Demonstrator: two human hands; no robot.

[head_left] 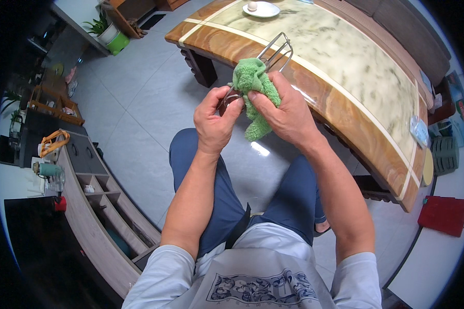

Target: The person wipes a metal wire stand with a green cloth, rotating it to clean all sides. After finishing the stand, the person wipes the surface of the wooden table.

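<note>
Both hands are raised above my knees, close to the near edge of the table. My left hand (216,119) pinches the looped lower end of a metal wire utensil (281,50) between thumb and fingers. A green terry cloth (260,87) is bunched around the utensil's middle, hiding that part. My right hand (290,110) grips the cloth, thumb pressed on top, against the utensil. Beyond the cloth, the utensil's bent wire end sticks out up and to the right, over the table edge.
The stone-topped table (355,46) curves across the front and right. On it are a white plate (266,9) with an egg (252,6) and a clear plastic packet (419,130). A wooden cabinet (81,201) with open compartments stands at left; a potted plant (108,33) is farther off.
</note>
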